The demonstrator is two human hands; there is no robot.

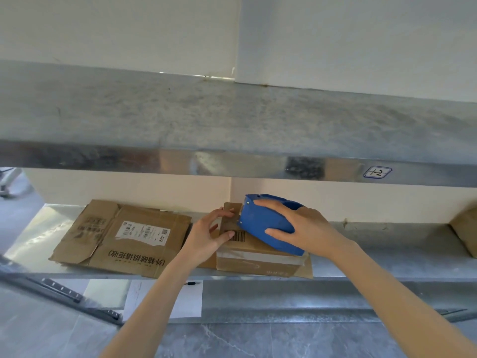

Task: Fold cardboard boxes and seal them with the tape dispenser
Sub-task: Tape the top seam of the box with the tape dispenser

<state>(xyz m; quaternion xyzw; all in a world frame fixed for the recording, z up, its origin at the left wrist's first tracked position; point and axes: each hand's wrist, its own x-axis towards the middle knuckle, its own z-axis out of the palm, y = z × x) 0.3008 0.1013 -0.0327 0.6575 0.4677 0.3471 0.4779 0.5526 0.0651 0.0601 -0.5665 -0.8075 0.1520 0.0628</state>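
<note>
My right hand point(304, 231) is gripping the blue tape dispenser point(265, 223), left hand point(209, 233) pressing flat-fingered, sealing the box point(258, 259) beneath; the flattened carton point(124, 236) leftward is awaiting folding.

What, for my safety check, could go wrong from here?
1. The left hand presses the box right before the tape dispenser; its cutter could nick a finger.
2. The box sits near the edge of the shelf; a pull by the right hand could slide it off.

Slender bare forearms end in a bare left hand point(206, 235) and bare right hand point(307, 228).
</note>
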